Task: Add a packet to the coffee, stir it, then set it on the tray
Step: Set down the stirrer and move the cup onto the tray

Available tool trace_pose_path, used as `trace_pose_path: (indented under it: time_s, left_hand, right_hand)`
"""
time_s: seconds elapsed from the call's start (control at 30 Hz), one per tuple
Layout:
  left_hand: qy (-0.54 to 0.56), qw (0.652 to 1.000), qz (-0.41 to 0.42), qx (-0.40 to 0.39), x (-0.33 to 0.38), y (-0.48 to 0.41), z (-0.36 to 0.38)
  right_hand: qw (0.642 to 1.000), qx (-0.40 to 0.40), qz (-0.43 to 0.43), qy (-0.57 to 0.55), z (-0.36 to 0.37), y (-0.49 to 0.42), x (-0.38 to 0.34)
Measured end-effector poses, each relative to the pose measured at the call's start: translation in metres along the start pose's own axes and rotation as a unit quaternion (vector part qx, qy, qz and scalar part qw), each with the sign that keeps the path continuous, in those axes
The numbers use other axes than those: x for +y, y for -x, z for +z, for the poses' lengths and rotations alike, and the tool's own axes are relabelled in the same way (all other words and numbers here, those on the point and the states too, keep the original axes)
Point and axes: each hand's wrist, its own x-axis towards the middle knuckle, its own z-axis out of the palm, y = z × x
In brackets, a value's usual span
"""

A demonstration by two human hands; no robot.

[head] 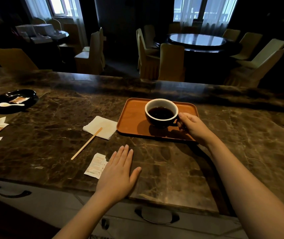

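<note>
1. The coffee cup (161,112) is sitting on the orange tray (130,118), at its far right part, full of dark coffee.
2. The right hand (192,127) is gripping the cup's handle, fingers curled closed around it.
3. The left hand (118,173) is lying flat on the marble desk (180,169), fingers spread and holding nothing.
4. A torn white packet (95,165) is lying just beside that hand, and the wooden stirrer (86,143) is resting partly on a napkin (101,127).
5. Judging by this, pouring and stirring are looking finished; only letting go of the cup is remaining.
</note>
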Motion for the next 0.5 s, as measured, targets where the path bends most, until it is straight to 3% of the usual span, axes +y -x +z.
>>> trace_pose_path:
  time_s: [0.5]
  left_hand:
    - [0.024, 1.0, -0.008, 0.007, 0.004, 0.003, -0.004]
  right_hand:
    - [0.998, -0.031, 0.054, -0.002, -0.005, -0.041, 0.025]
